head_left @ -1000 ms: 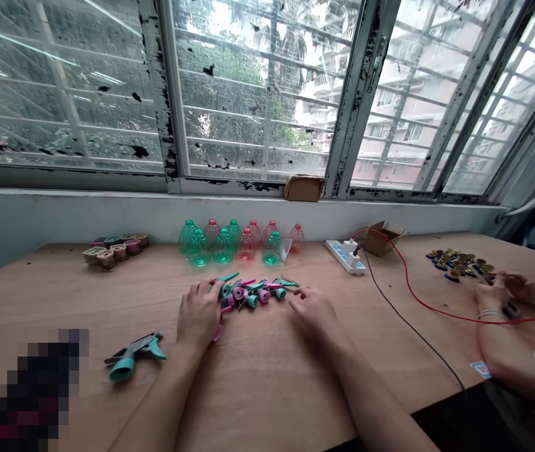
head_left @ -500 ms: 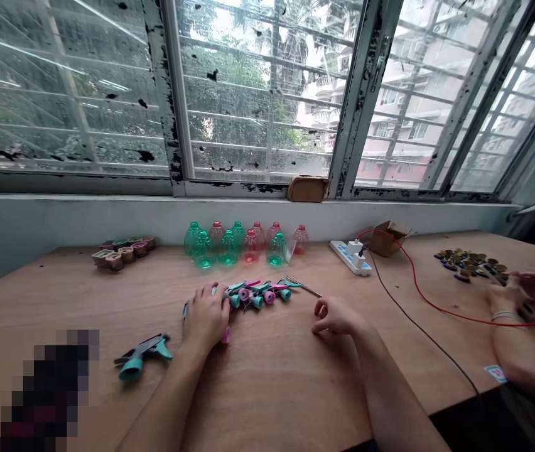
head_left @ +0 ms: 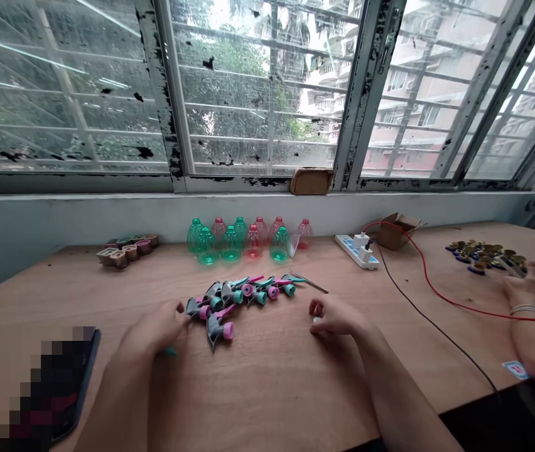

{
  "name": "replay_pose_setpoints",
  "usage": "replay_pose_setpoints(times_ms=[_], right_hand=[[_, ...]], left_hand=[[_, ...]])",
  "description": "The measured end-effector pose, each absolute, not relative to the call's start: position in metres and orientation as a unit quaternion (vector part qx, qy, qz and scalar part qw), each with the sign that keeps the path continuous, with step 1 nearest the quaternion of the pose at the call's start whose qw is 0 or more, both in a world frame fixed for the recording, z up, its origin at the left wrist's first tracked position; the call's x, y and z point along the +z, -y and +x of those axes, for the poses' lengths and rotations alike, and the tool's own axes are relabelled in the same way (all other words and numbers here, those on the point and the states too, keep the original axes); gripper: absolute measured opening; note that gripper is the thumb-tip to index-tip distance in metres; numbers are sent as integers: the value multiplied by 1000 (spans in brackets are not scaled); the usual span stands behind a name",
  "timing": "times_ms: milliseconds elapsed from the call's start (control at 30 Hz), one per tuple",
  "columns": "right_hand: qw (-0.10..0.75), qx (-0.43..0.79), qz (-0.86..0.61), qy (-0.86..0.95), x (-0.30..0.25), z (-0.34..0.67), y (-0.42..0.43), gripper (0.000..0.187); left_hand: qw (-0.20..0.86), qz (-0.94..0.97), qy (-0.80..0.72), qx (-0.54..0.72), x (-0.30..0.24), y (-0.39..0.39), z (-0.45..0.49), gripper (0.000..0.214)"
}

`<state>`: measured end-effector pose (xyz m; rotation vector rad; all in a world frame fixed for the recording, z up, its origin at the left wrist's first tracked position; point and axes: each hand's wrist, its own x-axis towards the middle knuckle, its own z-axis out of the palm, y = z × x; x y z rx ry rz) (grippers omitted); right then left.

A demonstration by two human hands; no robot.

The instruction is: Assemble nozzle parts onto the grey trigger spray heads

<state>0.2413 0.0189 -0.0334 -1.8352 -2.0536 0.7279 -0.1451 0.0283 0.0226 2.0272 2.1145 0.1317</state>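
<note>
A pile of grey trigger sprayers (head_left: 239,294) with pink and teal collars lies mid-table. One pink-collared sprayer (head_left: 219,326) sits apart at its near edge. My left hand (head_left: 154,329) rests on the table left of the pile, fingers curled down over a teal sprayer (head_left: 170,351), of which only a tip shows. My right hand (head_left: 338,317) sits to the right of the pile, its fingers pinched on a tiny white piece (head_left: 315,320). Behind the pile stand small green and red bottles (head_left: 243,242).
Thin metal tweezers (head_left: 309,282) lie right of the pile. A power strip (head_left: 356,251), a cardboard box (head_left: 397,229), a red wire (head_left: 437,295) and a black cable (head_left: 437,326) lie to the right. Another person's hand (head_left: 526,292) works beside small gold parts (head_left: 484,256). Small pots (head_left: 126,250) and a phone (head_left: 55,389) are on the left.
My left hand left the pile and moved left and nearer, onto the teal sprayer that lay alone. My right hand drew back from the pile and curled into a pinch.
</note>
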Motion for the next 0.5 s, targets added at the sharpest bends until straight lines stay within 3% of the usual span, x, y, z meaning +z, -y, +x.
replay_pose_setpoints(times_ms=[133, 333, 500], right_hand=[[145, 283, -655, 685, -39, 257, -20, 32], [127, 335, -651, 670, -39, 261, -20, 16], [132, 327, -637, 686, -35, 254, -19, 11]], left_hand=[[124, 667, -734, 18, 25, -24, -148, 17], [179, 658, -731, 33, 20, -26, -149, 32], [183, 678, -709, 66, 19, -26, -150, 26]])
